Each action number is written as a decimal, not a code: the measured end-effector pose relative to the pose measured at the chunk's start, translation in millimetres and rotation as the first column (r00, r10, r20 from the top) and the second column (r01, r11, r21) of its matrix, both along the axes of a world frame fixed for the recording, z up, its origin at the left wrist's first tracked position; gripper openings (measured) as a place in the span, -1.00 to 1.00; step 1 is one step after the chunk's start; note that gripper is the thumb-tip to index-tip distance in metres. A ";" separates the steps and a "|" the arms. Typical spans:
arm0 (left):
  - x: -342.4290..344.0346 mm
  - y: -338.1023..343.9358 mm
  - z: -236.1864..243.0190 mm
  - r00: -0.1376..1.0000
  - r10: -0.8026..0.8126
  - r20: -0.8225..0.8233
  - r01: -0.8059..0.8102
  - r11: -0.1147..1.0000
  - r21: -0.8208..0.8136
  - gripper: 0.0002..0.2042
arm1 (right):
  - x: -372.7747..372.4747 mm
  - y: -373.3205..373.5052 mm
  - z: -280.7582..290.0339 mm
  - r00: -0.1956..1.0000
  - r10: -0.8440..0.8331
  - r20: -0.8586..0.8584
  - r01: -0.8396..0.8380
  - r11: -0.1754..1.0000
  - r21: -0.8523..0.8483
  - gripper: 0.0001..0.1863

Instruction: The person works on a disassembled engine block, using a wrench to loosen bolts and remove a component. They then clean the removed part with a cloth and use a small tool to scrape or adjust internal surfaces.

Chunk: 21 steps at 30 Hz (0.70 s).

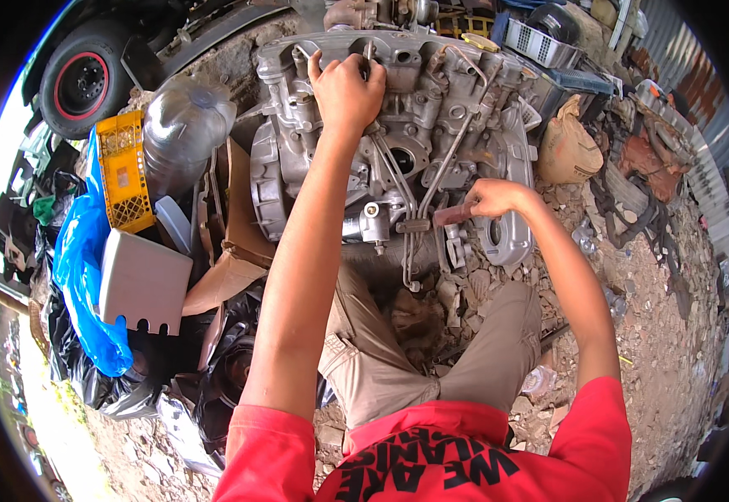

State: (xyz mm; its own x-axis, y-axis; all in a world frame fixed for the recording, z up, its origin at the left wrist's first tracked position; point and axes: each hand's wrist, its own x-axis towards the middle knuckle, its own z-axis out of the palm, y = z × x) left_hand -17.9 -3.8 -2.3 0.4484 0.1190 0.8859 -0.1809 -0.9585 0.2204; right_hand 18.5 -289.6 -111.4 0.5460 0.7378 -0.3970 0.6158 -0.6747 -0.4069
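A grey metal engine (406, 109) lies in front of me, with several bent metal pipes (415, 201) running down its face. My left hand (343, 88) is up at the engine's top, its fingers curled at a metal fitting beside an upright pin; what they grip is hidden. My right hand (494, 198) is closed on a reddish-brown rectangular piece (452, 214), held low at the engine's right, just beside the pipes.
At left are a tyre (80, 84), a yellow crate (126, 171), a large plastic bottle (184, 134), a blue bag (84, 268) and a grey box (147, 284). At right are a paper sack (569, 146), rubble (649, 318) and a corrugated metal sheet (674, 58). My legs flank the engine's lower edge.
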 end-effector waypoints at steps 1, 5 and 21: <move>0.3 -0.7 1.3 1.000 0.004 -0.008 -0.004 1.000 -0.011 -0.66 | -1.4 -7.2 -6.3 0.997 -0.058 -0.044 0.059 0.998 0.015 -0.66; -0.7 -1.1 1.1 1.000 0.003 -0.022 -0.002 1.000 0.018 -0.64 | -4.3 -26.1 -48.9 0.992 -0.088 -0.090 0.073 0.985 -0.158 -0.57; -5.2 -7.7 0.8 1.000 -0.020 -0.011 0.021 0.999 0.044 -0.69 | -22.3 90.0 -17.6 0.834 -0.362 0.416 0.228 0.913 0.338 -0.16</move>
State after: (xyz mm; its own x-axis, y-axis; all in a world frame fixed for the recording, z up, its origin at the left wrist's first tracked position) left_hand -23.1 -11.5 -1.5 0.4598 0.0703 0.8852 -0.1987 -0.9635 0.1797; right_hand -3.8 -199.5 -129.0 0.8232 0.5499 0.1414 0.5640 -0.7632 -0.3153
